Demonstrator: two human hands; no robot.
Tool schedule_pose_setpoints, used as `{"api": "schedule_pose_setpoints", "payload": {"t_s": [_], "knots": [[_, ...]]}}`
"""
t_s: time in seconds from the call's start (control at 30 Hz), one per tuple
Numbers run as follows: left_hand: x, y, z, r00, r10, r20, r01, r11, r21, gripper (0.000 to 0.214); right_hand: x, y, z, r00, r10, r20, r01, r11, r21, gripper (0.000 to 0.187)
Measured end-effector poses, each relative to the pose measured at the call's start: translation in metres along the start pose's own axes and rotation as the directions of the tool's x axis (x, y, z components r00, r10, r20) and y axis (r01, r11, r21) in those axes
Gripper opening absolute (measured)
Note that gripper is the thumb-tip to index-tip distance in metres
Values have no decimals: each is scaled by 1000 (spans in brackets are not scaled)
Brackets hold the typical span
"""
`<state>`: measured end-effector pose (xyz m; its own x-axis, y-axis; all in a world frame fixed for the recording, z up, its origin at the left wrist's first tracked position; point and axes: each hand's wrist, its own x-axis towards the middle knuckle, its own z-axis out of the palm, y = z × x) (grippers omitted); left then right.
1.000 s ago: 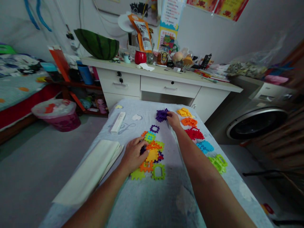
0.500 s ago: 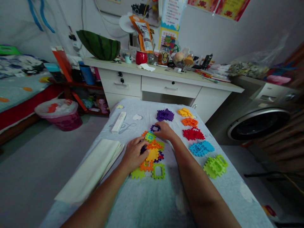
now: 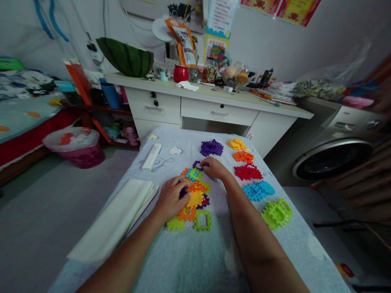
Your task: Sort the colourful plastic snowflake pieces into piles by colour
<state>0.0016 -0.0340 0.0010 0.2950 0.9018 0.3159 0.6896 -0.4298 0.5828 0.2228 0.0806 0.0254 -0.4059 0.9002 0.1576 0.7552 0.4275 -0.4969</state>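
Note:
A mixed pile of toothed plastic building pieces lies mid-table, including a yellow piece (image 3: 195, 199), an orange piece (image 3: 187, 213) and a light green square frame (image 3: 203, 220). My left hand (image 3: 171, 198) rests at the pile's left side, thumb and fingers closed around a dark purple piece (image 3: 183, 192), partly hidden. At the far end, my right hand (image 3: 214, 167) pinches the edge of a purple frame piece (image 3: 197, 165). Just below that frame is a light green window piece (image 3: 195, 175), with turquoise and orange pieces beside it.
Sorted piles of purple (image 3: 211, 147), yellow (image 3: 237, 144), orange (image 3: 243, 157), red (image 3: 248, 171), blue (image 3: 259, 191) and green pieces (image 3: 277, 214) lie behind and to the right. A white box (image 3: 152, 157) and folded cloth (image 3: 114, 219) are at left. A desk (image 3: 159, 103) stands beyond.
My right hand and the purple frame have shifted very slightly. More of the turquoise piece beside the light green window piece now shows. My left hand stays in place.

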Motion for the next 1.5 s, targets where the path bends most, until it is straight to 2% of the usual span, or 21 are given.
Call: {"api": "schedule_pose_setpoints", "payload": {"t_s": [0.13,0.27,0.4,0.5,0.6,0.7,0.8,0.9,0.97,1.07,1.17,1.4,1.5], "knots": [[0,-1,1,1000,3,-10,-3,1000,-17,33,-1,-5,4,1000,-10,-21,9,999,-45,27],[-1,0,-1,999,17,-29,-18,1000,-20,49,-3,-12,4,999,-36,29,37,999,-23,27],[0,-1,0,999,32,19,-32,999,13,44,-5,-10,-2,997,-18,69,16,999,36,28],[0,-2,1,999,31,35,-32,999,29,38,-6,-2,-9,998,63,2,-63,995,80,28],[0,-2,1,999,20,36,-21,999,28,38,-6,12,-16,980,138,-142,-117,982,150,26],[0,-2,1,999,16,31,-17,999,27,38,-4,26,-19,913,242,-328,-174,959,223,25],[0,-1,1,999,12,33,-13,1000,25,37,-1,39,-16,802,368,-471,-263,925,275,26],[1,0,1,999,12,33,-13,999,29,37,2,49,-9,709,426,-562,-334,905,264,26],[0,0,1,999,18,33,-19,999,34,38,4,53,-4,669,427,-609,-375,901,219,26],[0,-1,1,999,22,35,-23,999,38,38,7,58,2,634,429,-644,-425,888,174,28],[-1,-1,1,999,16,34,-18,999,44,38,10,59,5,642,439,-629,-439,883,168,32],[0,-2,2,999,13,39,-14,999,44,39,10,56,7,727,388,-567,-364,917,161,30],[1,-1,0,1000,12,25,-13,1000,21,37,4,52,7,748,360,-558,-331,931,157,29]]}}
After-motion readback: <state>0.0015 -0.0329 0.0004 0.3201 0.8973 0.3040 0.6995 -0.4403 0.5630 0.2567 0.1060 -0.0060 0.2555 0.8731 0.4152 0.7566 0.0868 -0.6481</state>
